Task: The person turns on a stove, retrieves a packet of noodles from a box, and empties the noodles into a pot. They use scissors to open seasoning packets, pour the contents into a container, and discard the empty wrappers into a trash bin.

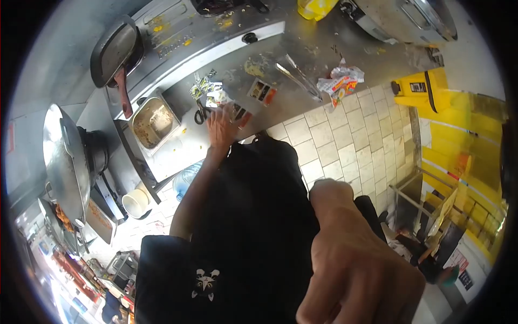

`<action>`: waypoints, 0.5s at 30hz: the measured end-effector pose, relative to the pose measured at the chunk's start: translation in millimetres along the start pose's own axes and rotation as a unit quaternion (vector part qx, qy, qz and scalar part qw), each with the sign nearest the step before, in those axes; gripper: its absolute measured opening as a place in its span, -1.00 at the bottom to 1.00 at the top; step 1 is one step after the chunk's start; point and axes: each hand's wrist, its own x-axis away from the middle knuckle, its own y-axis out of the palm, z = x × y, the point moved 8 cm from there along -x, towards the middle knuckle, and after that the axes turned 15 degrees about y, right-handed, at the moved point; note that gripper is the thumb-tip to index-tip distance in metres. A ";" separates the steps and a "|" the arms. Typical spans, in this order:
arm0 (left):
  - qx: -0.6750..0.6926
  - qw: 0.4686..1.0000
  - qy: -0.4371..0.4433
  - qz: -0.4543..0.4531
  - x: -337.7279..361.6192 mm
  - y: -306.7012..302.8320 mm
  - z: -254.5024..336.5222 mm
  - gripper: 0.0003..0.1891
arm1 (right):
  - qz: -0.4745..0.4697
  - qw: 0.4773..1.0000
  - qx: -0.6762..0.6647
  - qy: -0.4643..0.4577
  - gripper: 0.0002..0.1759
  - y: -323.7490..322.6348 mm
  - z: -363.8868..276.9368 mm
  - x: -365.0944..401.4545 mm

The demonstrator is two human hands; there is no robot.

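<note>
My left hand (219, 129) reaches onto the steel counter with its fingers stretched out. Its fingers are beside a small dark and orange packet (241, 114) and partly overlap it. Scissors (200, 112) with black handles lie just left of the fingers. Crumpled shiny wrappers (208, 92) are above them. A second dark and orange packet (262, 92) lies to the right. My right hand (361, 275) is raised very near the camera, with its knuckles bent. Its fingertips run out of the frame, so what they touch is hidden.
Metal tongs (298, 77) and a torn red and white wrapper (341, 83) lie along the counter (318, 54). A steel pan (156, 123) with food residue sits at left, below a frying pan (116, 59). A large pot (399, 19) stands at upper right.
</note>
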 end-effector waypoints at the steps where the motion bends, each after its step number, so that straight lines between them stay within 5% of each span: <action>1: 0.014 1.000 -0.018 -0.009 1.9 7.3 -7.3 -0.51 | 0.020 1.000 -0.006 -0.003 -0.80 -13.6 -3.9 5.7; 3: 0.041 0.997 -0.057 -0.027 16.5 34.0 -30.4 -0.44 | 0.175 0.983 0.041 0.037 -0.82 -61.0 7.3 24.5; 4: 0.041 0.999 0.009 0.013 20.7 47.8 -38.3 -0.49 | 0.274 0.955 0.076 0.090 -0.82 -88.9 32.0 38.1; 6: 0.169 0.984 -0.063 -0.013 18.1 39.3 -41.2 -0.57 | 0.427 0.828 0.185 0.314 -0.84 -144.7 144.7 84.1; 8: 0.249 0.958 -0.140 -0.030 21.6 29.3 -39.1 -0.67 | 0.431 0.742 0.315 0.405 -0.72 -166.5 267.3 145.6; 10: 0.361 0.899 -0.243 -0.054 40.3 42.5 -48.9 -0.69 | 0.405 0.593 0.529 0.452 -0.54 -155.1 311.3 187.4; 11: 0.483 0.847 -0.221 -0.016 38.4 26.0 -37.6 -0.69 | 0.405 0.586 0.528 0.462 -0.51 -151.9 325.6 200.4; 15: 0.551 0.761 -0.334 0.075 59.7 -10.0 -30.9 -0.74 | 0.378 0.563 0.533 0.506 -0.44 -145.9 345.4 215.6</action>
